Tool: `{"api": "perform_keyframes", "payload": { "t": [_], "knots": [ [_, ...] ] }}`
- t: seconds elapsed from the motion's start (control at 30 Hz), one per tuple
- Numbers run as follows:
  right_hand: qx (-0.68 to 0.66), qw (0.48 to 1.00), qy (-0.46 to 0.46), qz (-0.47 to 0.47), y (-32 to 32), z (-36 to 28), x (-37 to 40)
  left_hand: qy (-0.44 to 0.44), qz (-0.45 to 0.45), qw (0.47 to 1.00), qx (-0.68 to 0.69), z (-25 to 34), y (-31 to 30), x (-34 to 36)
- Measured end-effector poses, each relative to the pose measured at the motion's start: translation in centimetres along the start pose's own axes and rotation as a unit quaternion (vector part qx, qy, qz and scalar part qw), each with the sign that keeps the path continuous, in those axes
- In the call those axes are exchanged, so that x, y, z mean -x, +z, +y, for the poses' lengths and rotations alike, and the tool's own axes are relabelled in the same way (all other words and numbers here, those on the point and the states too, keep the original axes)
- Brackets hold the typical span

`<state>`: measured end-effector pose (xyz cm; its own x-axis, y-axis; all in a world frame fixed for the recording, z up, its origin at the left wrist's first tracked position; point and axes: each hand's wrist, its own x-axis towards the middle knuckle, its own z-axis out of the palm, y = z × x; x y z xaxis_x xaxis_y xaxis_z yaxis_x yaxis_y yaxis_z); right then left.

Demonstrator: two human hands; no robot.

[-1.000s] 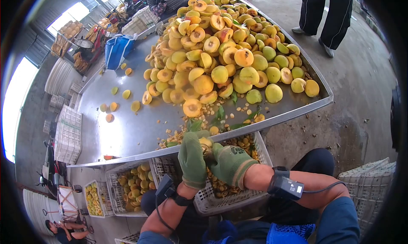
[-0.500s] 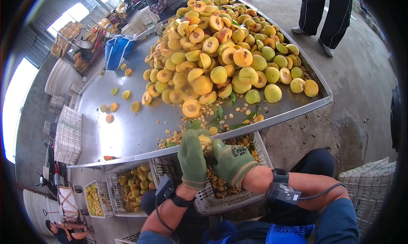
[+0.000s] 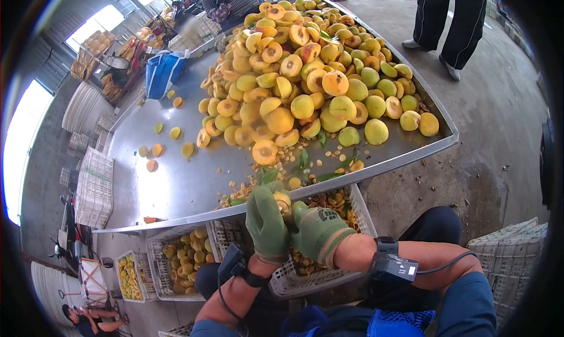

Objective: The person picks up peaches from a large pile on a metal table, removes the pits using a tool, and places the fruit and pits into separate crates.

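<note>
Both my hands wear green work gloves and meet at the near edge of the metal table. My left hand (image 3: 265,225) is closed around a yellow peach half (image 3: 282,203), whose cut side shows in part. My right hand (image 3: 320,230) is closed right beside that peach half. Whatever its fingers hold is hidden from me. Beneath my hands sits a white plastic crate (image 3: 365,214) with brown-yellow scraps in it. Beyond them, a big heap of peaches (image 3: 302,105), many cut in half, lies on the table.
The metal table (image 3: 194,203) has a raised rim. Small pits and leaves (image 3: 302,161) lie near its front edge. Crates of peach pieces (image 3: 187,258) stand at lower left. A blue bag (image 3: 163,74) rests on the table's far left. A person's legs (image 3: 449,26) stand beyond the right side.
My hands have shifted slightly downward and the peach half shows more clearly between them. A person at the table's far end has moved a little.
</note>
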<state>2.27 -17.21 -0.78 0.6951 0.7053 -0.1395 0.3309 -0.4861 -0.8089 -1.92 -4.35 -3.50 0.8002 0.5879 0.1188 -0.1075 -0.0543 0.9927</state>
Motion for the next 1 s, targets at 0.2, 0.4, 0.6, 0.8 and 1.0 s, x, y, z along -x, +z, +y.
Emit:
{"api": "perform_keyframes", "payload": {
  "t": [0.2, 0.4, 0.6, 0.8, 1.0],
  "knots": [
    [0.02, 0.999, -0.01, 0.024, 0.9, 1.9, -1.2, -0.022, -0.023, 0.999, -0.011, -0.6, -0.7, -0.7],
    [-0.032, 0.999, 0.002, 0.016, 0.8, 1.4, -0.7, -0.012, -0.03, 0.999, 0.032, 0.4, 0.7, -0.5],
    [-0.068, 0.996, -0.054, 0.005, 0.0, 0.6, 0.1, 0.044, -0.037, 0.998, -0.013, -0.2, -0.2, -0.7],
    [-0.083, 0.988, -0.131, 0.024, 4.5, 4.2, -1.8, 0.06, -0.065, 0.996, 0.001, 0.4, -0.6, -0.4],
    [-0.268, 0.954, -0.004, -0.134, 1.3, 2.6, -0.5, 0.088, -0.117, 0.989, -0.017, 0.9, -0.7, -0.4]
  ]
}}
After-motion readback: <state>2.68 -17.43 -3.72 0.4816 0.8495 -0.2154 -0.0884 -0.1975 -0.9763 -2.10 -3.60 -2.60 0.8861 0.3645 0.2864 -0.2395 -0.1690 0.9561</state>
